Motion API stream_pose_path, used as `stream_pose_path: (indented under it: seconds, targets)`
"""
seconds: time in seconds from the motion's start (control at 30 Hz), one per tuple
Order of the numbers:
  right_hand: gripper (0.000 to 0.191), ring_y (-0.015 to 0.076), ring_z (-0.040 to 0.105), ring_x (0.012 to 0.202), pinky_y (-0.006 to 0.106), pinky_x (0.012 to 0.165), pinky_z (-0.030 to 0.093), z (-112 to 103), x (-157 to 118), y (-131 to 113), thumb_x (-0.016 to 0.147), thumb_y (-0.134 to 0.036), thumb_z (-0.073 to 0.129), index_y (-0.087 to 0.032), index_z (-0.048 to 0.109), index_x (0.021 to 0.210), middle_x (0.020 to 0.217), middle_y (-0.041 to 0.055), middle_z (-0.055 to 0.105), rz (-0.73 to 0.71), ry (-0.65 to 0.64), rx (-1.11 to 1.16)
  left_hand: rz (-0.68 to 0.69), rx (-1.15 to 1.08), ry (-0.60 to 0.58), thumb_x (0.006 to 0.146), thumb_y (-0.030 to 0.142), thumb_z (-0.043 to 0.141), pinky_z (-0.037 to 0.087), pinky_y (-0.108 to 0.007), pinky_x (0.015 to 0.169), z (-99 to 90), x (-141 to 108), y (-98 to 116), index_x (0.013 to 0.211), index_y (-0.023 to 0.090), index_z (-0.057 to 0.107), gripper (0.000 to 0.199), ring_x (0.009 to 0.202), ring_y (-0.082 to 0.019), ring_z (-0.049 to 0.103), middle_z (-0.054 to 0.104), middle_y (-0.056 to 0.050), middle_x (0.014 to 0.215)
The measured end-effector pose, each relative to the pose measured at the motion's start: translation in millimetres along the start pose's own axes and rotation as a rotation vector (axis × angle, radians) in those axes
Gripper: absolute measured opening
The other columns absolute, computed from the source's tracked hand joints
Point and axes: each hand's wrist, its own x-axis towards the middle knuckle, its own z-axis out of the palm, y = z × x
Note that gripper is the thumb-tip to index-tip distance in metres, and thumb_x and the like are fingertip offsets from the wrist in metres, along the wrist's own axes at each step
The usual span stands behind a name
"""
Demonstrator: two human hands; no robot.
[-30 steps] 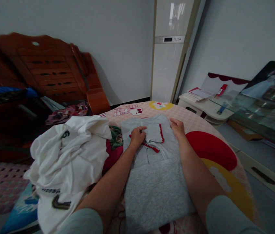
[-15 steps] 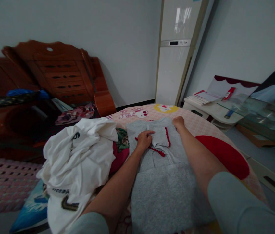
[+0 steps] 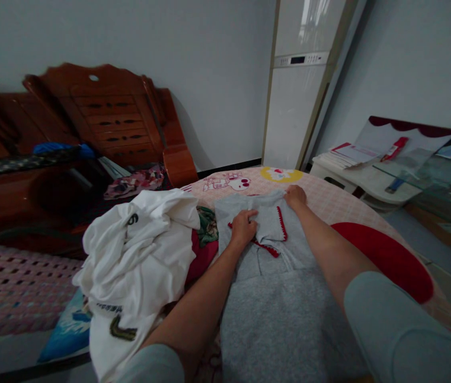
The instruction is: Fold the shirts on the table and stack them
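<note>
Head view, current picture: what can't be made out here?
Head view: whether the right hand pinches the gray garment; its own back partly hides the fingertips.
Head view: cloth beneath the left hand; the hand covers it.
Head view: the gray garment's near end; bottom edge cuts it off.
Head view: full shape of the dark red cloth; white garment and left forearm cover parts.
Head view: markings on the control panel; too small.

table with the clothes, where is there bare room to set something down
Bare tablecloth shows beyond the gray garment, up to the far edge, and right of the right forearm, over the printed red circle. The left is crowded: a white garment heaped beside green cloth and dark red cloth.
</note>
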Motion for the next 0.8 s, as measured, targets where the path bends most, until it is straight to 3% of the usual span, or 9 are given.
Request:
stream_pose_path:
  seconds: [0.1,0.2,0.33,0.43,0.53,0.67,0.8]
  targets:
    - [0.029,0.0287,0.059,0.11,0.035,0.092,0.043,0,-18,-5,0.091,-0.016,0.049,-0.008,0.065,0.114,0.115,0.0212,0.066,-0.083,0.026,-0.158,-0.011,0.099,-0.035,0.074,0.003,0.054,0.045,-0.034,0.104,1.6,0,-1,0.112,0.017,0.073,0.044,0.11,-0.022,0.062,0.07,-0.009,0.115]
    - [0.036,0.0288,0.058,0.113,0.035,0.093,0.044,-11,-28,-12,0.091,-0.016,0.046,-0.008,0.063,0.121,0.119,0.0208,0.066,-0.044,0.074,-0.138,0.01,0.119,-0.053,0.076,0.004,0.053,0.046,-0.035,0.104,1.9,0,-2,0.115,0.015,0.072,0.044,0.11,-0.022,0.063,0.07,-0.01,0.116]
    - [0.03,0.0233,0.063,0.106,0.03,0.091,0.045,-38,-40,-14,0.087,-0.012,0.048,-0.012,0.073,0.103,0.109,0.0137,0.072,-0.093,0.086,0.022,0.012,0.101,-0.05,0.077,0.003,0.054,0.045,-0.036,0.105,1.4,1,-4,0.113,0.017,0.072,0.043,0.113,-0.023,0.063,0.07,-0.009,0.118]
    - [0.027,0.0205,0.069,0.085,0.029,0.079,0.049,-50,-62,-9,0.082,-0.013,0.053,-0.013,0.075,0.098,0.088,0.01,0.075,-0.054,-0.045,0.154,0.033,0.076,-0.052,0.079,0.008,0.058,0.045,-0.037,0.106,-0.1,2,-4,0.117,0.017,0.07,0.041,0.115,-0.024,0.062,0.068,-0.01,0.121]
    - [0.032,0.0193,0.068,0.067,0.029,0.068,0.05,-47,-92,-1,0.081,-0.022,0.06,-0.012,0.072,0.109,0.075,0.0073,0.073,0.04,-0.186,0.21,0.057,0.068,-0.073,0.077,0.016,0.066,0.045,-0.038,0.106,-2.3,3,-5,0.124,0.016,0.065,0.047,0.118,-0.026,0.06,0.065,-0.011,0.125]
    - [0.04,0.0224,0.069,0.091,0.028,0.079,0.049,-35,-123,1,0.074,-0.03,0.073,-0.015,0.072,0.112,0.098,0.0099,0.074,-0.065,-0.11,0.111,0.077,0.078,-0.118,0.072,0.022,0.074,0.044,-0.039,0.106,-4.5,4,-6,0.13,0.018,0.06,0.06,0.12,-0.027,0.058,0.062,-0.011,0.128]
    - [0.048,0.021,0.068,0.089,0.028,0.078,0.048,-28,-132,-6,0.076,-0.031,0.072,-0.018,0.068,0.122,0.095,0.008,0.074,-0.113,-0.113,0.131,0.07,0.14,-0.167,0.072,0.028,0.076,0.043,-0.038,0.105,-4.1,4,-5,0.135,0.017,0.054,0.068,0.122,-0.027,0.057,0.058,-0.013,0.132]
